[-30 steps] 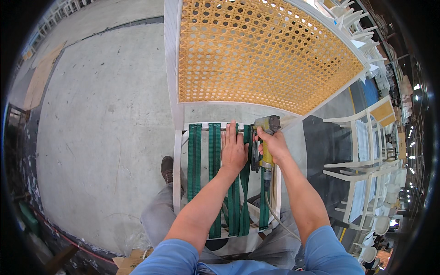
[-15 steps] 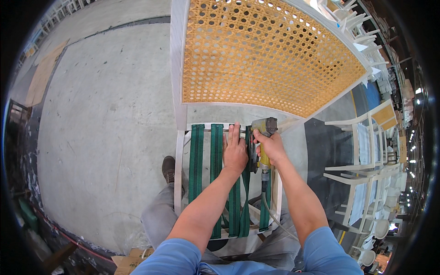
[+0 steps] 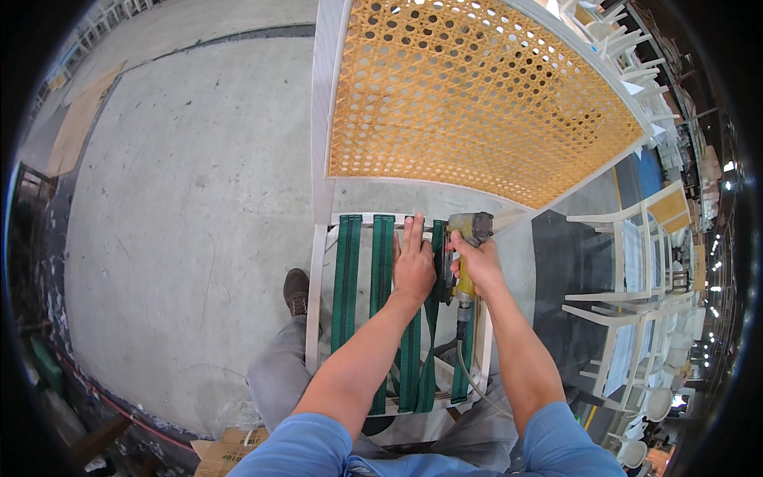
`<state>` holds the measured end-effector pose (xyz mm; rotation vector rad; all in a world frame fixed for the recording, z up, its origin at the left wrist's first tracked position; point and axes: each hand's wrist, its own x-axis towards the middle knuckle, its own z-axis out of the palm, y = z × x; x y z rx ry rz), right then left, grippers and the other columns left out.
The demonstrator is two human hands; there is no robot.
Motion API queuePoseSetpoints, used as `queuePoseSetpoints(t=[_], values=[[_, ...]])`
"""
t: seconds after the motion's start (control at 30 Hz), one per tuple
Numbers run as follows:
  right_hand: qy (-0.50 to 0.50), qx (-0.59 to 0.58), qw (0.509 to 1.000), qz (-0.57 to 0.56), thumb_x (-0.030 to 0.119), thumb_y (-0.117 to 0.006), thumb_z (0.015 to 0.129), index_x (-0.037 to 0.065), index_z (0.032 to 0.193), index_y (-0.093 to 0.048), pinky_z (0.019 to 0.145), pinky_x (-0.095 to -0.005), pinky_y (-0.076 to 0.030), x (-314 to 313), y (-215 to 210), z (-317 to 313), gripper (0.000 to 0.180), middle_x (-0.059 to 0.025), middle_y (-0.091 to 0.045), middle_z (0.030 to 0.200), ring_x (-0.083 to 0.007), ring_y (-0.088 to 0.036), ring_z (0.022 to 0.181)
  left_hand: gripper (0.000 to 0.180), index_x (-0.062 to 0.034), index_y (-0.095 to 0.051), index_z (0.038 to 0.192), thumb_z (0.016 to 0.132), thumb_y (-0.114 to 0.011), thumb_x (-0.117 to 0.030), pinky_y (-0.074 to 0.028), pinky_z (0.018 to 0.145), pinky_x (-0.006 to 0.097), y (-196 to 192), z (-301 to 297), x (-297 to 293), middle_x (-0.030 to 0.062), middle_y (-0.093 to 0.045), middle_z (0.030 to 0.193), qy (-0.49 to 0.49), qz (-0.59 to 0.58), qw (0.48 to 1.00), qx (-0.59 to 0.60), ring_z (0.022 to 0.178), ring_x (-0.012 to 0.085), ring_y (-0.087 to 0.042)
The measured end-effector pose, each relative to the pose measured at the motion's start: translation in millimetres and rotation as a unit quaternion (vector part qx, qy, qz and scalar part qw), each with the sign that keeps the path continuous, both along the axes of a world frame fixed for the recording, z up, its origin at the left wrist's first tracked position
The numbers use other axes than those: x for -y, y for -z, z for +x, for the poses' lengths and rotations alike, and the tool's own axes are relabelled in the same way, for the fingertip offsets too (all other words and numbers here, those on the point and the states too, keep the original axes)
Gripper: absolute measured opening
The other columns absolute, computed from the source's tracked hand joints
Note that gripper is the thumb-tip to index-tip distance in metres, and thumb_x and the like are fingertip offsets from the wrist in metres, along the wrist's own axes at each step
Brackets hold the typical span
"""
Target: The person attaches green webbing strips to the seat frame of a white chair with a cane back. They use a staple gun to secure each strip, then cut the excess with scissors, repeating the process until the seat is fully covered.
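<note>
Concrete floor (image 3: 183, 199), workshop. Left hand (image 3: 413, 266) flat, open, pressing green webbing (image 3: 347, 278); right hand (image 3: 475, 266) gripping stapler (image 3: 465, 238). Several straps laid on seat frame (image 3: 316, 294); last ones apparently unfastened.

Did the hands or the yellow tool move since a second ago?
Hardly. The left hand stays flat on the green straps, and the right hand keeps gripping the yellow staple gun at the white chair frame. Only the camera view shifted slightly.

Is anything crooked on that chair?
Yes. Some green straps slant and cross near the seat's front instead of running straight like the strap on the left. The left hand presses one flat.
</note>
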<state>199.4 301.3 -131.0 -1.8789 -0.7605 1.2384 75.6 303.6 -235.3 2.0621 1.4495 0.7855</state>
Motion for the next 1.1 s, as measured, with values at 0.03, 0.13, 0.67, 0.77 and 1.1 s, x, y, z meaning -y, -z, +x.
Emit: queuePoseSetpoints(t=[0.03, 0.13, 0.67, 0.77, 1.1], values=[[-0.004, 0.003, 1.0, 0.001, 0.032, -0.075, 0.097, 0.003, 0.098, -0.069, 0.043, -0.0299, -0.047, -0.6, 1.1, 0.2, 0.029, -0.0048, -0.067, 0.08, -0.0135, -0.058, 0.05, 0.012, 0.0011, -0.068, 0.098, 0.091, -0.063, -0.007, -0.028, 0.122, 0.062, 0.8, 0.1, -0.4, 0.018, -0.023, 0.17, -0.003, 0.008, 1.0, -0.005, 0.158, 0.0368, -0.022], [-0.007, 0.011, 1.0, -0.004, 0.031, -0.075, 0.097, 0.004, 0.097, -0.068, 0.044, -0.03, -0.047, -2.6, 2.9, 1.5, 0.029, -0.0044, -0.065, 0.079, -0.0136, -0.058, 0.05, 0.014, 0.0013, -0.068, 0.095, 0.088, -0.07, -0.01, -0.029, 0.12, 0.065, 4.2, 1.2, -2.3, 0.0188, -0.024, 0.169, -0.009, 0.023, 1.0, -0.012, 0.157, 0.0394, -0.023], [0.11, 0.009, 0.993, 0.029, 0.029, -0.072, 0.1, 0.005, 0.127, -0.062, 0.048, -0.03, -0.048, 181.1, -191.7, 96.1, 0.038, -0.0059, -0.065, 0.099, -0.0149, -0.061, 0.056, 0.029, 0.0001, -0.074, 0.1, 0.09, -0.07, -0.027, -0.02, 0.123, 0.065, -35.3, 14.3, -4.6, 0.0211, -0.021, 0.17, 0.009, -0.031, 0.995, -0.092, 0.157, 0.0415, -0.019], [0.176, 0.062, 0.982, 0.016, 0.034, -0.073, 0.099, 0.004, 0.129, -0.061, 0.051, -0.0322, -0.051, 284.4, -273.2, 129.5, 0.044, -0.005, -0.065, 0.097, -0.0151, -0.063, 0.06, 0.034, 0.0, -0.076, 0.1, 0.091, -0.058, -0.028, -0.032, 0.118, 0.062, -51.6, 18.6, -31.7, 0.0304, -0.054, 0.142, -0.018, 0.073, 0.969, -0.236, 0.138, 0.0445, -0.044], [0.455, 0.026, 0.886, -0.083, 0.032, -0.078, 0.094, 0.008, 0.119, -0.065, 0.054, -0.0314, -0.051, 561.7, -326.2, 174.5, 0.037, -0.003, -0.068, 0.094, -0.0152, -0.063, 0.066, 0.044, 0.0063, -0.064, 0.114, 0.114, -0.036, -0.028, -0.059, 0.08, 0.046, -165.9, 46.6, 2.6, 0.0181, -0.071, 0.098, -0.088, -0.621, 0.637, 0.447, 0.089, 0.0316, -0.069]])
